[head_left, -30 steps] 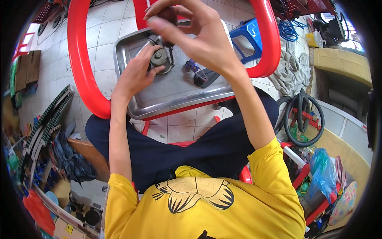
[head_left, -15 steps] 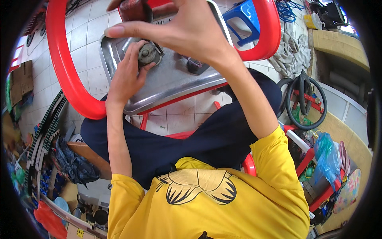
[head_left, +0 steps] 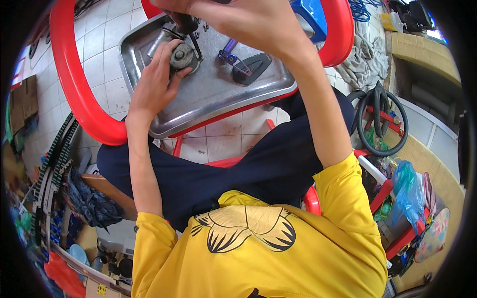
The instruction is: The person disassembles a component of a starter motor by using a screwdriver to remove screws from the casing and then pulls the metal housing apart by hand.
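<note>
My left hand (head_left: pixel 155 84) is closed around a round grey metal part (head_left: pixel 183 53) with a raised knob in its middle, steadying it in a metal tray (head_left: pixel 208 116). Over the tray's far side, my right hand (head_left: pixel 238 20) grips a dark-handled screwdriver (head_left: pixel 186 24). Its thin shaft points down, and the tip comes to the right edge of the grey part; whether it sits in a screw cannot be seen. The upper frame edge cuts off some right-hand fingers. Right of the part lie a purple lever piece (head_left: pixel 229 53) and a flat black piece (head_left: pixel 252 70).
Red plastic chair arms (head_left: pixel 69 74) curve around the tray on both sides. Small screws (head_left: pixel 204 27) lie at the tray's far side. A blue stool (head_left: pixel 310 17) and a crumpled grey cloth (head_left: pixel 365 59) are at the right, near black rubber tubes (head_left: pixel 397 144).
My right hand has moved up and away, bringing the screwdriver down to the grey part's edge. The purple and black pieces have come into fuller view. My left hand keeps its hold.
</note>
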Action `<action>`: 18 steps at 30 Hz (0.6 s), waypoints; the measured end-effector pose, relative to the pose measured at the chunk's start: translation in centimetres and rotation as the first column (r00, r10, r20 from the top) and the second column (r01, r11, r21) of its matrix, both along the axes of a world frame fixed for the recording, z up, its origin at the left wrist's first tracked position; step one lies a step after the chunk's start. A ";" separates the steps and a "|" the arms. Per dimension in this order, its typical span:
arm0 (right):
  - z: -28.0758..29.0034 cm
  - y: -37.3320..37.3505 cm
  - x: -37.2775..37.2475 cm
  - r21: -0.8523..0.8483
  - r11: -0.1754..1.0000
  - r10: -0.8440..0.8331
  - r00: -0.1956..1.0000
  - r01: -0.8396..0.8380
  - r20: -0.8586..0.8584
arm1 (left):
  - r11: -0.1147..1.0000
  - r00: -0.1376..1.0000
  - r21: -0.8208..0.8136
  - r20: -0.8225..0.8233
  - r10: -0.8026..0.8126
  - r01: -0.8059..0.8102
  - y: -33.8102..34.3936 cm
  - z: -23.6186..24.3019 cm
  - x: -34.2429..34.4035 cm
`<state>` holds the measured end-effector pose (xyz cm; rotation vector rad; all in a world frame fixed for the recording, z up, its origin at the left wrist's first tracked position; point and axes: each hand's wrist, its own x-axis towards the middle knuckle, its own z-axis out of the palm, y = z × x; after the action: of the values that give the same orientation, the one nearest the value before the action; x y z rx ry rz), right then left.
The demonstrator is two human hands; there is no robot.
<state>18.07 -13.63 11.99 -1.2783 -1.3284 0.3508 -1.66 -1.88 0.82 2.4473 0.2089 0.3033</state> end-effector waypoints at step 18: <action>0.7 0.1 -1.0 0.036 0.996 -0.085 0.992 0.082 0.091 | 0.997 0.996 -0.060 -0.080 0.039 -0.044 0.5 0.3 0.0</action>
<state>17.06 -13.49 12.68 -1.3328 -1.3482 0.2131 -1.65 -1.42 1.11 2.3982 0.2992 0.2155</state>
